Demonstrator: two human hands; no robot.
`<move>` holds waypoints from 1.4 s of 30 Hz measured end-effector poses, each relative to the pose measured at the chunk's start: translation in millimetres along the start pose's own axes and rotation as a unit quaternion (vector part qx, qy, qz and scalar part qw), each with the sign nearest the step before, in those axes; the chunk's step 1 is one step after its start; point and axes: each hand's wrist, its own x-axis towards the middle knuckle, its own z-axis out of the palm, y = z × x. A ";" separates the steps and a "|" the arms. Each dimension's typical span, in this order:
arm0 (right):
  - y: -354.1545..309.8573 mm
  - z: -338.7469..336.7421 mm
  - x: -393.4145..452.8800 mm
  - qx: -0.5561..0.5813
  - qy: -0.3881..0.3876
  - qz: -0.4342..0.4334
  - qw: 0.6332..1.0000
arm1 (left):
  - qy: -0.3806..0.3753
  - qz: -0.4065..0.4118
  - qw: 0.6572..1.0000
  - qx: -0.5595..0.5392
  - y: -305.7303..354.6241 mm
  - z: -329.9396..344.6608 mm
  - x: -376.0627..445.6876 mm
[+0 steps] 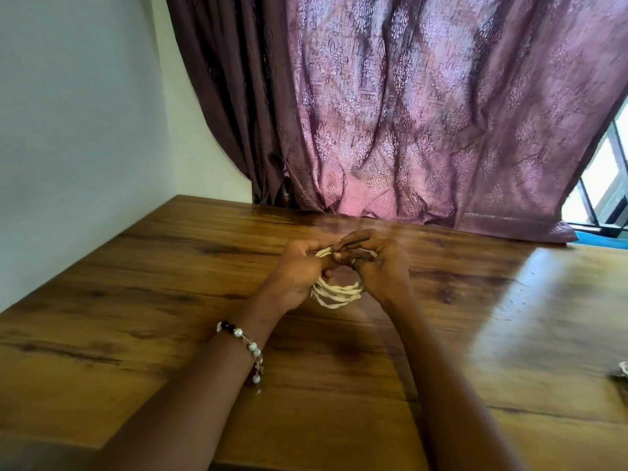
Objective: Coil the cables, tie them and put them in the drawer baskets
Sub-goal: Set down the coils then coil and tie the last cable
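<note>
A cream-white cable (338, 293) is wound into a small coil of several loops, held just above the wooden table (170, 300) near its middle. My left hand (299, 270) grips the coil's left side, fingers closed around the loops. My right hand (377, 263) holds the right and top of the coil, and its fingertips pinch a thin dark tie (353, 242) at the top of the loops. The upper part of the coil is hidden by my fingers. No drawer or basket is in view.
A purple patterned curtain (424, 113) hangs behind the table and rests on its far edge. A white wall (74, 130) runs along the left. A window (605, 192) shows at the right. A small pale object (621, 370) lies at the table's right edge.
</note>
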 end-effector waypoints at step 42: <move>14.1 -14.5 2.6 0.388 -0.133 0.367 0.835 | -0.042 0.370 0.850 0.372 1.4 -14.1 3.7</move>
